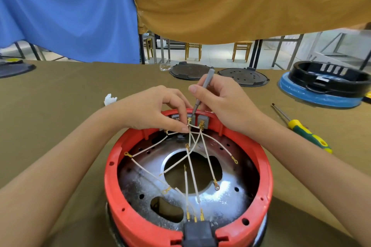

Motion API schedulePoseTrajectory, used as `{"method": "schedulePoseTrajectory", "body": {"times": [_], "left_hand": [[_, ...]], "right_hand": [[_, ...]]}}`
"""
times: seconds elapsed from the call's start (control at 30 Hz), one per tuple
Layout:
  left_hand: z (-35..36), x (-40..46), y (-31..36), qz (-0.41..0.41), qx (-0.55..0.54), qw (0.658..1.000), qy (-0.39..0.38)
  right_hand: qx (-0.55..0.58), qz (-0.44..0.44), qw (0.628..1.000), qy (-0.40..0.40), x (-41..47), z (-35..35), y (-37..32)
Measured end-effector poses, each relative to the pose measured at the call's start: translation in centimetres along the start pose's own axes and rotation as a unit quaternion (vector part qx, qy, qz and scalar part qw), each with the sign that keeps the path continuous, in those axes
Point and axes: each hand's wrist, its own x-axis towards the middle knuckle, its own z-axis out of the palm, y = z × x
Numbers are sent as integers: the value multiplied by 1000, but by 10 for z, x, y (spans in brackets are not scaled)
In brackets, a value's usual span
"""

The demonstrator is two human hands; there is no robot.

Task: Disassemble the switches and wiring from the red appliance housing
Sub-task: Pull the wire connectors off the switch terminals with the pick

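I see the red appliance housing (120,168) lying open side up on the olive cloth of the table (60,94), right in front of me, with a shiny metal plate (226,192) inside it. Both hands work at its far rim, where the grey switches (203,120) sit side by side against the inner wall. My left hand (154,109) comes in from the left and pinches a white wire (190,138) between thumb and forefinger, just below the gold terminal on the middle switch. My right hand (222,102) is curled round a slim grey tool (202,88), thumb on its upper part, and the tip reaches down to that same terminal; whether the tip actually touches the metal I can't quite make out. More white wires with gold ring lugs fan out from the switches across the plate, and three of them run to a black connector block (197,230) at the near rim.

On the cloth to my right lies a green and yellow screwdriver (301,127), well apart from the housing. Beyond the hands rest two dark round lids (244,77), and at far right a black part sits on a blue ring (321,98). A small white scrap (110,99) lies left of my left wrist
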Motion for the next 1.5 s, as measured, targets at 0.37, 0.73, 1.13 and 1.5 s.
{"method": "schedulePoseTrajectory", "body": {"times": [0.37,0.73,1.13,1.5], "left_hand": [[8,-1,-1,29,-58,998,17],[9,-1,-2,22,-91,996,-8],[10,-1,-4,16,-110,994,-19],[10,0,-4,17,-118,993,-18]], "right_hand": [[-37,-3,999,22,-5,4,-5],[26,69,997,-9,1,1,-3],[108,175,977,-57,6,1,0],[114,99,988,-6,0,1,0]]}}
